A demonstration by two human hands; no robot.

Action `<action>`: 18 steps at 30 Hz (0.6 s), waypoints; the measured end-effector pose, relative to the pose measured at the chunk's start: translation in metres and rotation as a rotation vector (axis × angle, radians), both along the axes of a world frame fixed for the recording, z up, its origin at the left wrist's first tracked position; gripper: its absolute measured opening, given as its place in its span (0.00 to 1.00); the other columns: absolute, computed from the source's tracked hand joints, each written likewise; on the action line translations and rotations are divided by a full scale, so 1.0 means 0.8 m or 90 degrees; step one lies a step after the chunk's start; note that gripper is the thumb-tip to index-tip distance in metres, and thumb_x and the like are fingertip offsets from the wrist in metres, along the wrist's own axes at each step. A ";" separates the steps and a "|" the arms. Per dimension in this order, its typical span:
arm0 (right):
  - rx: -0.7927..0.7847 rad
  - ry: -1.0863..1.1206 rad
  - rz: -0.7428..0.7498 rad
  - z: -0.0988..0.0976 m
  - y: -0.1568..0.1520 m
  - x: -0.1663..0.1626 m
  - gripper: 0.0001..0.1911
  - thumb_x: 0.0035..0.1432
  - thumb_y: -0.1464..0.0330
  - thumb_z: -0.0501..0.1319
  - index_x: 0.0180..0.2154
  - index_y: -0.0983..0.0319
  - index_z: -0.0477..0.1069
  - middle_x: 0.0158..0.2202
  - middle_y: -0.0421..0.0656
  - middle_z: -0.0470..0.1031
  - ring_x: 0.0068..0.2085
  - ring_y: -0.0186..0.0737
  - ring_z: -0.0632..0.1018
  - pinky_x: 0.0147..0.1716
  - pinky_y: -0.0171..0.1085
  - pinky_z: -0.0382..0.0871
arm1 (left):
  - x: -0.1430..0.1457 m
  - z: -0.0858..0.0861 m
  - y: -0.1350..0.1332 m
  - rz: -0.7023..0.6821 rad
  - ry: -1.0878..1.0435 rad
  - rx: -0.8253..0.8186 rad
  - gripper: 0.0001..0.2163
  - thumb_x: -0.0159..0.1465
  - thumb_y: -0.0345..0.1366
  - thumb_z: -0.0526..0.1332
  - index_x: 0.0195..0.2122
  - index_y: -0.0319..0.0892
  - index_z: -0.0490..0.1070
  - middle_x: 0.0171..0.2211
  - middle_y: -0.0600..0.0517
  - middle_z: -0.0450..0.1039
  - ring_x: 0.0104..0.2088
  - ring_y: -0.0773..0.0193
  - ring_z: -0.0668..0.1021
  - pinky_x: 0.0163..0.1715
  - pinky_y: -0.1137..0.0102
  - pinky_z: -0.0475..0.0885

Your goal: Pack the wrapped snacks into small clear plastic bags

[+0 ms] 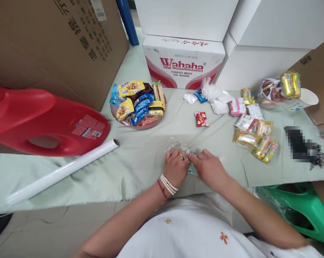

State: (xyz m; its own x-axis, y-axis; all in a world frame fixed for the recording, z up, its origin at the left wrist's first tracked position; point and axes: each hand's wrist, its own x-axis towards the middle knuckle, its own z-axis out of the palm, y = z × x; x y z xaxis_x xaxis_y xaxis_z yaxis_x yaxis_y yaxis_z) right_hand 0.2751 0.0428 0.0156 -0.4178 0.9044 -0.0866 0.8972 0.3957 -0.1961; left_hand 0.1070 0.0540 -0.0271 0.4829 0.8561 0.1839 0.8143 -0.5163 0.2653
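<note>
Near the front edge of the cloth-covered table, my left hand (176,166) grips a crinkled clear plastic packet (174,144), fingers curled over it. Against its other side, my right hand (208,167) pinches with thumb and forefinger. A pale greenish part of the packet shows between the hands, and its contents are hidden. Beyond them lies a small red snack packet (201,119). Farther left, a glassy pinkish bowl (148,125) holds yellow and blue snack packs (141,104) and some wrapped sticks (158,94).
Gold-wrapped snacks (248,139) lie to the right, with white plastic bags (218,96) and a paper cup (303,99) behind. A white roll (67,172) and a red plastic stool (43,118) are at left. A Wahaha carton (184,64) stands at the back; a green stool (301,211) sits below right.
</note>
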 end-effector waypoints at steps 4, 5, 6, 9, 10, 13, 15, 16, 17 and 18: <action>0.081 0.045 0.007 -0.040 -0.051 -0.008 0.31 0.64 0.81 0.57 0.67 0.62 0.65 0.37 0.48 0.74 0.41 0.49 0.67 0.41 0.43 0.66 | -0.021 -0.010 0.006 -0.038 -0.090 -0.093 0.10 0.69 0.34 0.59 0.44 0.47 0.81 0.27 0.49 0.76 0.36 0.55 0.76 0.40 0.60 0.63; 0.090 0.060 0.010 -0.047 -0.056 -0.008 0.32 0.64 0.81 0.56 0.67 0.61 0.65 0.37 0.47 0.72 0.42 0.49 0.67 0.42 0.44 0.66 | -0.030 -0.013 0.008 -0.055 -0.138 -0.111 0.10 0.69 0.34 0.59 0.43 0.47 0.81 0.27 0.49 0.76 0.35 0.56 0.76 0.41 0.60 0.65; 0.096 0.074 0.011 -0.052 -0.060 -0.007 0.32 0.65 0.81 0.56 0.67 0.59 0.65 0.37 0.47 0.71 0.42 0.49 0.66 0.43 0.44 0.66 | -0.040 -0.015 0.010 -0.061 -0.200 -0.127 0.10 0.68 0.34 0.59 0.43 0.47 0.81 0.27 0.50 0.76 0.35 0.57 0.76 0.41 0.61 0.66; 0.108 0.103 0.012 -0.059 -0.062 -0.007 0.29 0.67 0.80 0.57 0.65 0.55 0.69 0.38 0.47 0.70 0.45 0.49 0.66 0.45 0.45 0.65 | -0.067 -0.017 0.017 0.091 -0.413 -0.133 0.11 0.68 0.35 0.56 0.43 0.45 0.79 0.33 0.50 0.77 0.36 0.59 0.77 0.41 0.63 0.71; 0.109 0.109 0.012 -0.060 -0.061 -0.007 0.28 0.67 0.79 0.57 0.64 0.55 0.70 0.38 0.47 0.70 0.45 0.49 0.66 0.45 0.45 0.64 | -0.072 -0.016 0.020 0.186 -0.459 -0.114 0.13 0.69 0.37 0.53 0.44 0.44 0.78 0.36 0.49 0.77 0.39 0.58 0.78 0.43 0.63 0.72; 0.097 0.121 0.010 -0.060 -0.058 -0.007 0.27 0.67 0.79 0.58 0.63 0.54 0.72 0.38 0.47 0.70 0.45 0.48 0.66 0.45 0.46 0.64 | -0.075 -0.010 0.029 0.372 -0.427 -0.054 0.17 0.71 0.42 0.51 0.53 0.42 0.74 0.50 0.42 0.75 0.54 0.50 0.74 0.57 0.52 0.68; 0.083 0.126 0.012 -0.057 -0.055 -0.006 0.28 0.66 0.79 0.59 0.63 0.53 0.72 0.37 0.47 0.69 0.45 0.48 0.66 0.45 0.46 0.64 | -0.069 -0.005 0.031 0.348 -0.315 -0.065 0.19 0.66 0.47 0.59 0.52 0.42 0.75 0.59 0.38 0.70 0.65 0.42 0.65 0.65 0.44 0.59; 0.074 0.131 0.016 -0.056 -0.054 -0.005 0.27 0.66 0.79 0.59 0.63 0.53 0.73 0.37 0.47 0.69 0.45 0.48 0.66 0.45 0.45 0.64 | -0.065 -0.002 0.031 0.318 -0.270 -0.079 0.18 0.62 0.47 0.63 0.48 0.42 0.76 0.61 0.38 0.68 0.67 0.39 0.62 0.65 0.43 0.58; 0.064 0.136 0.021 -0.054 -0.052 -0.004 0.27 0.66 0.79 0.59 0.62 0.54 0.73 0.36 0.46 0.68 0.44 0.48 0.66 0.44 0.44 0.64 | -0.063 0.002 0.029 0.290 -0.244 -0.095 0.14 0.59 0.45 0.66 0.42 0.43 0.77 0.60 0.38 0.69 0.66 0.38 0.63 0.64 0.43 0.59; 0.055 0.142 0.026 -0.053 -0.049 -0.002 0.27 0.66 0.79 0.58 0.62 0.54 0.73 0.36 0.46 0.68 0.44 0.47 0.65 0.44 0.44 0.64 | -0.060 0.007 0.025 0.268 -0.243 -0.112 0.10 0.57 0.43 0.67 0.36 0.43 0.76 0.56 0.39 0.71 0.62 0.40 0.68 0.61 0.46 0.64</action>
State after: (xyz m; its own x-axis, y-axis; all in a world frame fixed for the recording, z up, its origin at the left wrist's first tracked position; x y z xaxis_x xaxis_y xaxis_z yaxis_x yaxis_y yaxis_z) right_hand 0.2735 0.0032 -0.0271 -0.4547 0.8862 0.0889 0.8179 0.4550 -0.3521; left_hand 0.0587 0.0743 -0.0214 0.0221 0.9930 0.1162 0.7695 -0.0911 0.6322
